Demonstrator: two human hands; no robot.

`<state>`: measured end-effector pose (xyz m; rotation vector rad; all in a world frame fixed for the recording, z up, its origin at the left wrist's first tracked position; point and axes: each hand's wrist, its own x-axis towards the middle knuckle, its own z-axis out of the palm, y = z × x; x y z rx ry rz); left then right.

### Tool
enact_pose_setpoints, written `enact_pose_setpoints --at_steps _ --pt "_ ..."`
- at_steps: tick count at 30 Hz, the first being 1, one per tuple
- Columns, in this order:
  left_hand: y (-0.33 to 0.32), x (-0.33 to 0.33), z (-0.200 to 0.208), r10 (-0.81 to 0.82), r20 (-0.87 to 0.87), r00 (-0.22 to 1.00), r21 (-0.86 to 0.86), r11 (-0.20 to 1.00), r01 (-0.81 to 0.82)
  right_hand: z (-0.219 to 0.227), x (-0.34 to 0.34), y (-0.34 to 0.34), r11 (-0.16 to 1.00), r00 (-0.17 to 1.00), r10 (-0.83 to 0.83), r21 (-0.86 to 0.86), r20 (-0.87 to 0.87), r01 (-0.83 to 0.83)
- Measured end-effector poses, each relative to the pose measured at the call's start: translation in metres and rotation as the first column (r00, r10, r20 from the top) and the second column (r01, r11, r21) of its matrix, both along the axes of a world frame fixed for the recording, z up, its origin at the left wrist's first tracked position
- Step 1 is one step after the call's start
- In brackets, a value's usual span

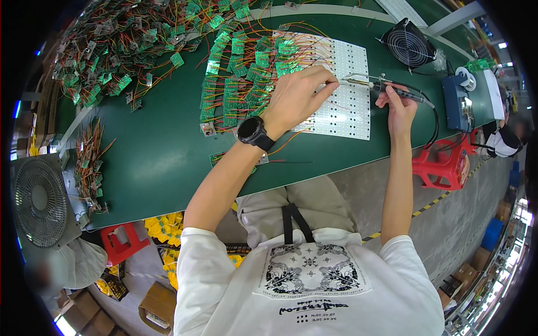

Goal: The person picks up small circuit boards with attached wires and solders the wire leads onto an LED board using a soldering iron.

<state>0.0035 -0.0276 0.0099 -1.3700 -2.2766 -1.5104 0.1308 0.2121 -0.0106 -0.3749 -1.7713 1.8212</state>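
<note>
My right hand grips the dark handle of a soldering iron. Its metal front end reaches left over a white perforated LED panel. My left hand, with a black watch on the wrist, rests over the panel's left part. Its thumb and forefinger are pinched together just left of the iron's tip; what they hold, if anything, is too small to make out. Rows of small green circuit boards with red and yellow wires lie beside the panel, and their wires run onto it. My left hand hides some of them.
A big heap of wired circuit boards covers the far left of the green table. A black fan, a blue soldering station and a solder spool stand at the right. Red stools are below the edge.
</note>
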Motion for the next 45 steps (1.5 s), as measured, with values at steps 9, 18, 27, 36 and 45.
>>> enact_pose_setpoints --at_steps 9,18,27,36,45 --pt "-0.006 -0.003 0.004 -0.137 -0.098 0.986 -0.161 0.98 0.12 0.002 0.002 -0.002 1.0 1.0 0.002 -0.003 0.003 -0.002" --pt "-0.004 -0.003 -0.003 -0.106 -0.282 0.953 -0.235 0.971 0.039 0.001 0.002 -0.001 0.997 0.998 0.06 0.037 0.022 -0.061" --pt "-0.003 -0.003 -0.003 -0.104 -0.287 0.952 -0.28 0.96 0.02 0.0 0.002 0.003 0.995 0.995 0.094 0.031 0.028 -0.095" --pt "0.003 -0.001 -0.007 -0.047 -0.313 0.949 -0.296 0.954 -0.05 0.001 0.002 0.001 0.995 0.995 0.094 0.028 0.041 -0.095" --pt "0.006 -0.002 -0.011 -0.027 -0.348 0.937 -0.301 0.95 -0.085 0.002 0.002 -0.001 0.993 0.994 0.105 0.044 0.043 -0.107"
